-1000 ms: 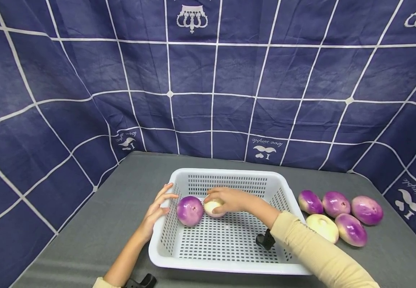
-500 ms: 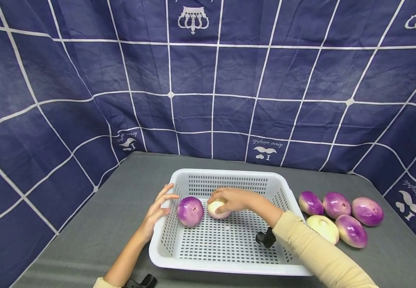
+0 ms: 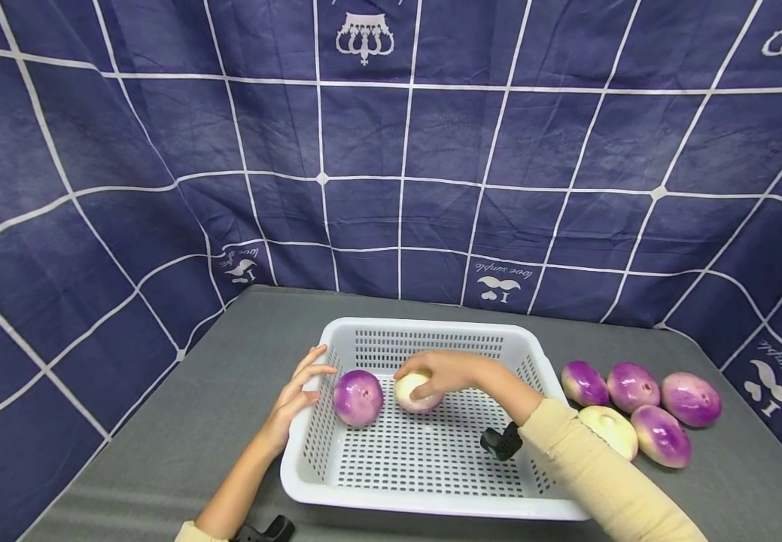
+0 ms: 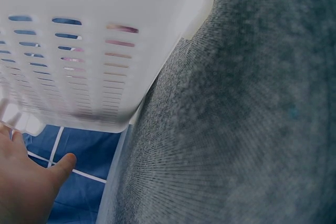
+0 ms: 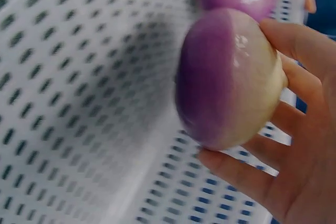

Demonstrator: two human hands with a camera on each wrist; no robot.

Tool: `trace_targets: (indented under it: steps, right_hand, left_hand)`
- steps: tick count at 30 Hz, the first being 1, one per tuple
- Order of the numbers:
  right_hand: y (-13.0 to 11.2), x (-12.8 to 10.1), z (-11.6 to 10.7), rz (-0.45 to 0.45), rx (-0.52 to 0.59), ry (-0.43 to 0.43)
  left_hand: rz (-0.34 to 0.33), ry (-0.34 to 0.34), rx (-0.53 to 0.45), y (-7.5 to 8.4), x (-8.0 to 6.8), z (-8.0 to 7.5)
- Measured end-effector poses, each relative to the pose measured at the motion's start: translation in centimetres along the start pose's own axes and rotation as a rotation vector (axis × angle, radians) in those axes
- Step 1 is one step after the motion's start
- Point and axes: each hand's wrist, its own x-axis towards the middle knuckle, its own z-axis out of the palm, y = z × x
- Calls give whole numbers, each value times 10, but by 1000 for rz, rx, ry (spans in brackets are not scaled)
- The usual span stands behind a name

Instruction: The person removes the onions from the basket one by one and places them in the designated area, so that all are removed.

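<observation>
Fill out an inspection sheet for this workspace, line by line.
Surface: grey cloth table, basket in the middle.
Job's things: held turnip inside the basket, beside a second turnip that lies there.
Clutter: five loose turnips on the table right of the basket.
Grippers: right hand grips the held turnip, fingers curled round it; left hand touches the basket's left rim, fingers straight.
Cables: nothing seen.
Surroundings: blue backdrop with white lines.
</observation>
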Motion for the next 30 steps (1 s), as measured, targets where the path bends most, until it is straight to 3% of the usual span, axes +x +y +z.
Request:
trace_targets:
  steps: [7,18,30]
  right_hand:
    - [-10,-15,-15,-44,177,-7]
    - [-14,-41,-32,-134,210,97]
    - [-16,-83,-36,-129,176,233]
  left_hand:
    - [-1,-2,-5,0,0,-1]
    - [2,-8,-24,0,0,0]
    - [2,-5,-11,0,0,2]
